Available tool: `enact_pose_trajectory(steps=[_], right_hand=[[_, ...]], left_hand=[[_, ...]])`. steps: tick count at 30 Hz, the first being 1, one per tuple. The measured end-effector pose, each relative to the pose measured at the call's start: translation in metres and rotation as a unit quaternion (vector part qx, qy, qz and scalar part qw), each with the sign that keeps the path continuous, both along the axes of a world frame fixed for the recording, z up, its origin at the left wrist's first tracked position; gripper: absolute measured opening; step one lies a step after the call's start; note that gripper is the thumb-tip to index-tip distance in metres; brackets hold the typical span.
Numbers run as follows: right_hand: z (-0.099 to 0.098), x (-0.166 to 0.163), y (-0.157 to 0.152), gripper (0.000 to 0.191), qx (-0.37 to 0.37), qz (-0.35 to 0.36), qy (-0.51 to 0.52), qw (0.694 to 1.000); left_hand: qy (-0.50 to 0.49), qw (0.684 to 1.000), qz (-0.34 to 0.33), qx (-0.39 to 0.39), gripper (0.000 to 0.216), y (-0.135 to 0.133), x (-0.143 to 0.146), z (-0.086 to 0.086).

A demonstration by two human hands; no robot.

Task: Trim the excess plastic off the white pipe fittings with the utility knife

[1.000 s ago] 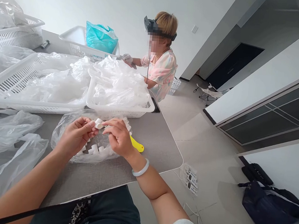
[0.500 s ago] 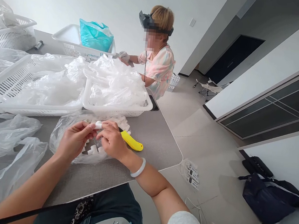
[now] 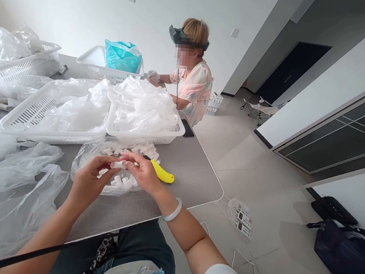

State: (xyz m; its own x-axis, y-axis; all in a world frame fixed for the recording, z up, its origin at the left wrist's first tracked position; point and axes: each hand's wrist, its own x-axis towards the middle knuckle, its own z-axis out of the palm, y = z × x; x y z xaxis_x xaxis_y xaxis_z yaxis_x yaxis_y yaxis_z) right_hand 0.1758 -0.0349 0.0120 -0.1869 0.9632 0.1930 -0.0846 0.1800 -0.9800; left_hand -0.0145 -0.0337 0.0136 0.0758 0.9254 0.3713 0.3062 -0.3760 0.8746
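Note:
A short white tube-like piece (image 3: 118,164) is held between my two hands, above an opened clear plastic bag (image 3: 85,154). My left hand (image 3: 92,177) pinches its left end between thumb and fingers. At its right end, the thumb and fingers of my right hand (image 3: 142,173) are closed on it. Several similar small white pieces (image 3: 118,180) lie in the bag below and behind my hands. A yellow-handled tool (image 3: 163,172) rests on the table just right of my right hand; its dark front end is partly hidden by that hand.
White baskets (image 3: 53,135) full of clear plastic bags stand behind the work spot. Loose plastic bags (image 3: 20,181) cover the table's left side. A phone (image 3: 187,129) lies near the right edge. Across the table sits a co-worker (image 3: 195,84) with a head-worn device. A teal bag (image 3: 123,56) sits in a far basket.
The view has tilted up slightly and shifted left. My hands have turned the white piece to lie more level, and the left fingers have spread further along it.

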Motion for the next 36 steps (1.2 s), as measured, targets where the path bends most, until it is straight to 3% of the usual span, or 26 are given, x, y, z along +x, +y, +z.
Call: enact_pose_trajectory(steps=[4, 8, 13, 18, 23, 26, 30, 36], right_hand=[[-0.004, -0.013, -0.012, 0.046, -0.075, 0.008, 0.132, 0.988], [-0.009, -0.017, -0.021, 0.057, -0.173, 0.039, 0.245, 0.953], [-0.013, -0.012, -0.025, 0.054, -0.227, 0.061, 0.279, 0.931], [-0.014, -0.011, -0.022, 0.069, -0.24, 0.072, 0.276, 0.928], [-0.009, -0.01, -0.018, 0.063, -0.205, -0.001, 0.253, 0.945], [-0.007, -0.01, -0.02, 0.055, -0.162, -0.052, 0.198, 0.965], [-0.011, -0.015, -0.024, 0.045, -0.112, -0.101, 0.146, 0.978], [-0.006, -0.009, -0.013, 0.027, -0.023, -0.15, 0.005, 0.988]], left_hand=[[0.033, 0.998, 0.02, 0.05, 0.033, -0.014, 0.007, 0.009], [0.071, 0.992, -0.001, 0.108, 0.024, -0.027, 0.016, 0.021], [0.097, 0.985, -0.02, 0.141, 0.023, -0.03, 0.019, 0.025], [0.108, 0.98, -0.043, 0.159, 0.02, -0.024, 0.012, 0.015], [0.045, 0.994, -0.043, 0.091, 0.025, -0.021, 0.01, 0.006], [-0.018, 0.999, -0.042, 0.016, 0.044, -0.018, 0.011, 0.003], [-0.048, 0.992, -0.064, -0.095, 0.056, -0.015, 0.012, 0.003], [-0.102, 0.977, -0.035, -0.183, 0.064, -0.009, 0.001, -0.001]])
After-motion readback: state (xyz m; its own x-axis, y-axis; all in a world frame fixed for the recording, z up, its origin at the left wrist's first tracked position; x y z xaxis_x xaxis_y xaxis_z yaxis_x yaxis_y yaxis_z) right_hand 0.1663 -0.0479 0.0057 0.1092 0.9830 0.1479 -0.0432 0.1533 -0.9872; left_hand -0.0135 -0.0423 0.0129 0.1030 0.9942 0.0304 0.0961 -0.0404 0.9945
